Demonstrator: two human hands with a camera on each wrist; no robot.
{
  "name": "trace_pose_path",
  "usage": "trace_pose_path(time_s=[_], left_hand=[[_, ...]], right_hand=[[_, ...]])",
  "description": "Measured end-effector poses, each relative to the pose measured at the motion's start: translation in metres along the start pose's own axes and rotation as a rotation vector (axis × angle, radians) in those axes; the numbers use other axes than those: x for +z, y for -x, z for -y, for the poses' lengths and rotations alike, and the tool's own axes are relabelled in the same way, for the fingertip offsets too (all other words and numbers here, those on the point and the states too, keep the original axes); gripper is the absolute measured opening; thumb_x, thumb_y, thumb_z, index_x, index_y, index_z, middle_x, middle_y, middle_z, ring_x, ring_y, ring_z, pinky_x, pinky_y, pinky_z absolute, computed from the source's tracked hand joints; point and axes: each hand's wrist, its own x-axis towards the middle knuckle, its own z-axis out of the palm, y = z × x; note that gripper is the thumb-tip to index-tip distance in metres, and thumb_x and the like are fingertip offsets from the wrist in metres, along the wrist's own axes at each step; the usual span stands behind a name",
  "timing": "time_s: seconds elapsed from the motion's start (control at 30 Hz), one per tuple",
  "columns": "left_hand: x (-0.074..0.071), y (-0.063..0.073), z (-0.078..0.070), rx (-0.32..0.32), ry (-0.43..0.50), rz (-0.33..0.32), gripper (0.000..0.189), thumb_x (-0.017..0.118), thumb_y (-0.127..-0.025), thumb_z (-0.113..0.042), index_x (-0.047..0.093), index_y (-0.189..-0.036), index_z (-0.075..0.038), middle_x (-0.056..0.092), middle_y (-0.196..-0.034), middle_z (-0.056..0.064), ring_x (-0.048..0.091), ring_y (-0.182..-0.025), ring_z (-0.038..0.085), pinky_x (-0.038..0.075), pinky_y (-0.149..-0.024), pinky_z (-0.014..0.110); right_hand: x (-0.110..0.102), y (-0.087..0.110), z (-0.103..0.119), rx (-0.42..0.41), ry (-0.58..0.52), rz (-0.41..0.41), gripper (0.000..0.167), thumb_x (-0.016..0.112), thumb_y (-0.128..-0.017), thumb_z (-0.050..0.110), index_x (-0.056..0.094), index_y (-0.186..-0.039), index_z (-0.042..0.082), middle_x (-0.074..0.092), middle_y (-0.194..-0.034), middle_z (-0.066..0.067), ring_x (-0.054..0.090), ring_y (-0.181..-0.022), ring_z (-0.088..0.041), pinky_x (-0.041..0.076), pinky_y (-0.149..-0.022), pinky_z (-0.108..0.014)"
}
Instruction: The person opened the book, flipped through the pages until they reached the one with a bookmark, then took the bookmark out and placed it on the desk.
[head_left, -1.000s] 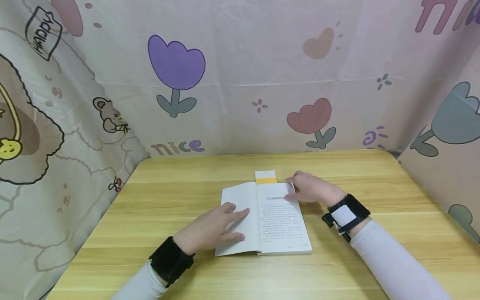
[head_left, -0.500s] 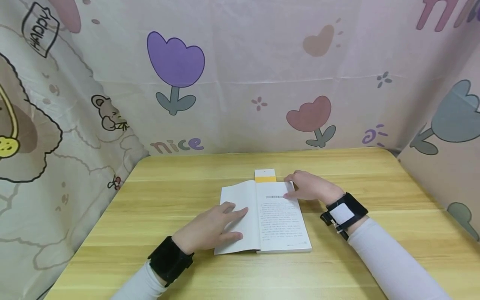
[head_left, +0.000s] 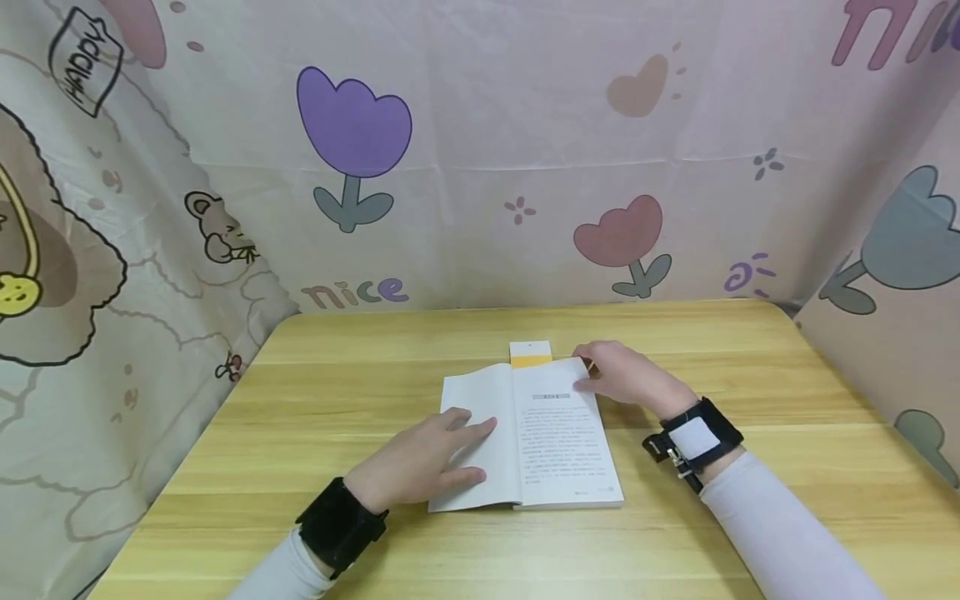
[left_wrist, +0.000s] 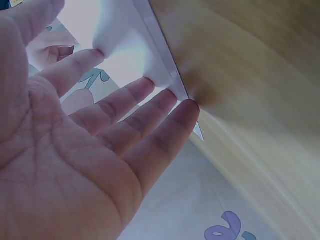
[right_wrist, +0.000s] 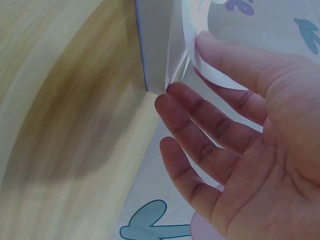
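Observation:
An open book (head_left: 566, 450) lies on the table, its left page blank and its right page printed under a grey heading. My left hand (head_left: 420, 458) rests with spread, straight fingers on the left page; the left wrist view shows the fingertips (left_wrist: 149, 86) touching the paper. At the upper right corner my right hand (head_left: 626, 377) pinches a lifted page. In the right wrist view that page (right_wrist: 192, 50) curves between thumb and index finger, apart from the page block (right_wrist: 159, 45). A white and yellow card (head_left: 530, 353) sticks out past the book's top edge.
The wooden table (head_left: 360, 350) extends around the book on all sides. A printed cloth (head_left: 480, 100) with flowers hangs behind the table and along both sides. Each wrist wears a black strap (head_left: 341, 527).
The right page's upper corner has risen from the pages below, between my right thumb and index finger. My left hand stays in place on the left page.

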Motion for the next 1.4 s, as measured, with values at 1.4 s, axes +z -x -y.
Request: trace_pose_path(time_s=[1.4], left_hand=[[-0.008, 0.010, 0.006, -0.061, 0.112, -0.041, 0.060, 0.083, -0.096, -0.036, 0.063, -0.144, -0.006, 0.065, -0.146, 0.016, 0.068, -0.127, 0.030, 0.059, -0.108, 0.048]], right_hand=[[-0.036, 0.052, 0.039, -0.130, -0.279, 0.162, 0.063, 0.088, -0.089, 0.040, 0.066, -0.138, 0.008, 0.077, -0.109, 0.001, 0.073, -0.113, -0.021, 0.060, -0.102, -0.049]])
